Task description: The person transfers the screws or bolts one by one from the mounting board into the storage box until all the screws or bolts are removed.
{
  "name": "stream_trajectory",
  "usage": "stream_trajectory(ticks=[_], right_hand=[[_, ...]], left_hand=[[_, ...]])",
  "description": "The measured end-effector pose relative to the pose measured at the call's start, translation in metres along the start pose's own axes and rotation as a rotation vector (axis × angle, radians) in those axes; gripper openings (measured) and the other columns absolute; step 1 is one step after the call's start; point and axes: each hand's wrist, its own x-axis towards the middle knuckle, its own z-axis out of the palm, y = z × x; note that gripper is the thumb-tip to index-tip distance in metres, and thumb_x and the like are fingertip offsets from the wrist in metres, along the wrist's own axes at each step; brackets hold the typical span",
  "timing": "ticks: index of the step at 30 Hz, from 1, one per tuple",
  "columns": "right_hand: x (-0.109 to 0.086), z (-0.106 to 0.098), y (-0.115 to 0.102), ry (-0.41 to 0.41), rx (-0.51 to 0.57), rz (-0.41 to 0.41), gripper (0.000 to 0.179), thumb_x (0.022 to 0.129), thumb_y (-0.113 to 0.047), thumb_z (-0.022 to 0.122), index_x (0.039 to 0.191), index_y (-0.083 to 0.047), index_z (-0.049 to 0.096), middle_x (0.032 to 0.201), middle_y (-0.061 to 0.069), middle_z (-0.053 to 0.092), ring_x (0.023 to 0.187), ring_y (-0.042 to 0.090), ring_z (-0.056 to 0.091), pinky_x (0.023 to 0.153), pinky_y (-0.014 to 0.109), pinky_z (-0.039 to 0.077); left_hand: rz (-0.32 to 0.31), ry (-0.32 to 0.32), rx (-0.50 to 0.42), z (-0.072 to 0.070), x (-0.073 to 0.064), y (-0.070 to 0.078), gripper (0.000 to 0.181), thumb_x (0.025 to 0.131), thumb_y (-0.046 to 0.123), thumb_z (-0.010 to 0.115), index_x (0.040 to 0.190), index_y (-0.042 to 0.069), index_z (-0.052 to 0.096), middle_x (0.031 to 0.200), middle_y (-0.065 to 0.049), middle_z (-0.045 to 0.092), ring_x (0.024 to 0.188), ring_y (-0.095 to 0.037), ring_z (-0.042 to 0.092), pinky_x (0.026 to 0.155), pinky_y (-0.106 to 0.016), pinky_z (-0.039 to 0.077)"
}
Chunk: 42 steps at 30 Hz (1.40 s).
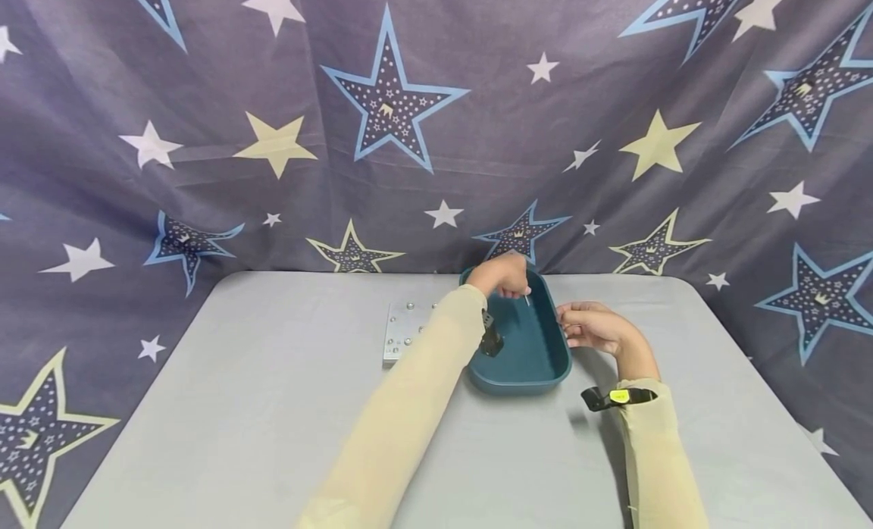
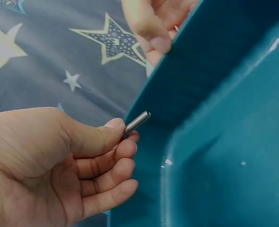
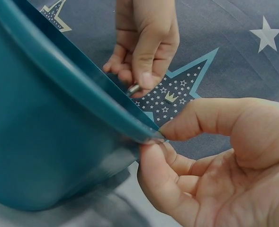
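Note:
A teal plastic tub (image 1: 521, 347) with rounded corners stands on the table. Over its far part, my left hand (image 1: 503, 275) pinches a short metal pin (image 2: 138, 123) between thumb and forefinger. In the left wrist view the other fingers of that hand (image 2: 58, 165) are loosely bent, and the pin's free end points over the tub's inside. At the tub's right side my right hand (image 1: 595, 328) pinches the rim (image 3: 87, 90) with thumb and forefinger, as the right wrist view shows. Left of the tub lies a silver metal plate (image 1: 397, 333) with several round studs, partly hidden by my left sleeve.
Under everything is a light grey tabletop (image 1: 273, 408). A dark curtain with stars (image 1: 443, 135) hangs right behind the table's far edge and along both sides. Black wrist cameras (image 1: 600, 398) are strapped over both sleeves; the left one overlaps the tub.

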Motion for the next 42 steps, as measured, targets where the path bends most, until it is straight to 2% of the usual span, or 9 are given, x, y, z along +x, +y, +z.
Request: stream_trajectory(ticks=[3,8,14,19,31,38,42], right_hand=[[0.000,-0.001,0.001,0.001,-0.001,0.003,0.014,0.095,-0.001,0.042,0.105,-0.004,0.051,0.076,-0.007,0.053,0.069,0.003,0.051,0.070,0.023,0.054],[-0.001,-0.001,0.001,0.005,-0.004,0.004,0.014,0.095,-0.001,0.042,0.105,-0.004,0.051,0.076,-0.007,0.054,0.069,0.003,0.053,0.070,0.023,0.055],[0.000,-0.001,0.001,0.006,-0.003,0.000,0.014,0.097,-0.001,0.041,0.105,-0.004,0.052,0.077,-0.006,0.056,0.070,0.003,0.055,0.071,0.023,0.055],[0.000,-0.001,0.001,0.009,-0.004,0.001,0.013,0.097,-0.001,0.042,0.105,-0.005,0.052,0.077,-0.006,0.057,0.070,0.003,0.056,0.070,0.023,0.056],[-0.001,-0.001,0.000,0.012,0.006,0.011,0.014,0.096,-0.001,0.042,0.106,-0.005,0.051,0.077,-0.006,0.057,0.070,0.003,0.057,0.070,0.023,0.056],[-0.001,0.000,0.000,0.013,-0.008,0.007,0.014,0.098,-0.003,0.042,0.106,-0.004,0.053,0.078,-0.007,0.059,0.070,0.002,0.059,0.070,0.022,0.056],[0.000,0.000,0.000,0.020,-0.017,0.009,0.014,0.098,-0.003,0.042,0.107,-0.004,0.053,0.079,-0.007,0.059,0.071,0.002,0.059,0.071,0.022,0.056]], left_hand=[[-0.016,0.033,0.001,0.006,0.003,-0.004,0.026,0.101,0.019,0.063,0.093,-0.002,0.076,0.078,-0.006,0.068,0.076,-0.018,0.067,0.077,-0.029,0.060],[-0.038,0.058,-0.019,0.016,0.007,-0.006,0.024,0.099,0.018,0.065,0.084,0.002,0.076,0.068,-0.001,0.063,0.063,-0.011,0.060,0.068,-0.026,0.058],[-0.092,0.130,-0.035,0.025,0.011,-0.004,0.024,0.096,0.017,0.068,0.076,0.005,0.074,0.062,-0.001,0.062,0.054,-0.011,0.056,0.054,-0.022,0.049],[-0.132,0.159,-0.042,0.032,0.012,-0.002,0.027,0.096,0.016,0.068,0.071,0.006,0.070,0.060,-0.001,0.060,0.052,-0.011,0.053,0.051,-0.022,0.045],[-0.207,0.178,-0.048,0.045,0.018,-0.002,0.019,0.094,0.014,0.067,0.078,0.006,0.075,0.065,-0.002,0.067,0.052,-0.013,0.056,0.051,-0.025,0.048],[-0.306,0.107,-0.062,0.052,0.046,-0.007,0.017,0.094,0.015,0.069,0.079,0.008,0.073,0.061,-0.001,0.066,0.052,-0.014,0.060,0.050,-0.026,0.050],[-0.330,0.100,-0.088,0.055,0.055,-0.012,0.018,0.093,0.015,0.070,0.077,0.009,0.073,0.059,-0.002,0.066,0.051,-0.014,0.060,0.048,-0.028,0.049]])
